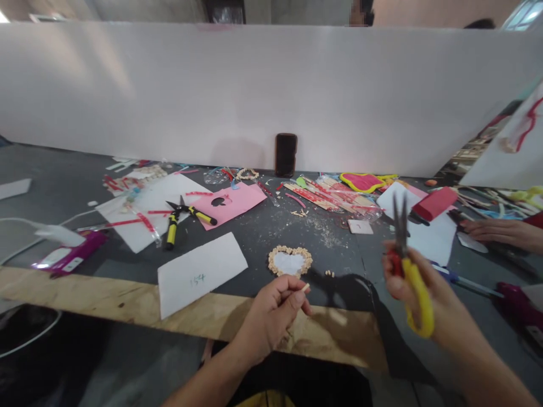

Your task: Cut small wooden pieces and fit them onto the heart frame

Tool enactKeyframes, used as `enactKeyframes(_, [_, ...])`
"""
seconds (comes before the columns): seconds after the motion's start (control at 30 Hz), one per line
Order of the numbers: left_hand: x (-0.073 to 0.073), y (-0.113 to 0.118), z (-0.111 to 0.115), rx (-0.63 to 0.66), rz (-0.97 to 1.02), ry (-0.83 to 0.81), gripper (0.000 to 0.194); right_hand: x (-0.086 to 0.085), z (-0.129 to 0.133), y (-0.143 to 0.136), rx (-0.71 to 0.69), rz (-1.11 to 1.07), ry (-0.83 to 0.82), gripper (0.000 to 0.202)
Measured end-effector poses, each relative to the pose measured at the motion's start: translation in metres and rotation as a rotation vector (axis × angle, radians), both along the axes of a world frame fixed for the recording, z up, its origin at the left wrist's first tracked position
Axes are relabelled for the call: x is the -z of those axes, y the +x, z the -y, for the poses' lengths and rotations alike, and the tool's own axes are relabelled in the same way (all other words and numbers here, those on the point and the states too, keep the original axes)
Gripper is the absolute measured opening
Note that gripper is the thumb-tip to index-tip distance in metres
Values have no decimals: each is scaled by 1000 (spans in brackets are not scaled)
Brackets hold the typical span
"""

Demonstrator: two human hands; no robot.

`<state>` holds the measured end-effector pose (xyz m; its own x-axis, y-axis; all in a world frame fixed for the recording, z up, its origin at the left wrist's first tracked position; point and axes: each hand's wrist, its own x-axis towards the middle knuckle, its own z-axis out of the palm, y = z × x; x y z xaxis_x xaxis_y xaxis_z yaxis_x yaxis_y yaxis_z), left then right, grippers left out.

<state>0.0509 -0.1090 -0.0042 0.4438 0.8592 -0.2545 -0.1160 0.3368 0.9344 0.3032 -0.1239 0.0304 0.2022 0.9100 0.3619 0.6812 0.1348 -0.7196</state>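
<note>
My left hand [278, 311] is closed in a pinch on a small pale stick [305, 288], near the table's front edge. Just beyond it lies a heart-shaped piece [290, 262] with a white centre and a border of small beige bits. My right hand [418, 288] holds yellow-handled scissors [418, 299] raised over the table, their blades pointing up and slightly apart. A few short pale pieces [330, 273] rest on the dark tabletop between the heart and the scissors.
At the left are yellow-black pliers [171, 226], pink paper [237, 203], a white card [201, 274] and a purple glue gun [72, 254]. A phone [286, 155] leans against the white panel [212, 96]. Another person's hand [500, 233] is at the far right, near a red object [435, 203].
</note>
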Motion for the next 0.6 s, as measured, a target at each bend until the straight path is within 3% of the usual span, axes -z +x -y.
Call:
enactKeyframes(0.17, [-1,11,-5,-47,20,34,34,16,39,-39,-232,333,-240,69])
enactKeyframes(0.27, [0,15,-4,-83,54,56,32,22,49,-50,-243,483,-270,74])
enactKeyframes(0.6, [-1,19,-2,-73,-8,151,26,26,53,-56,-255,515,-291,76])
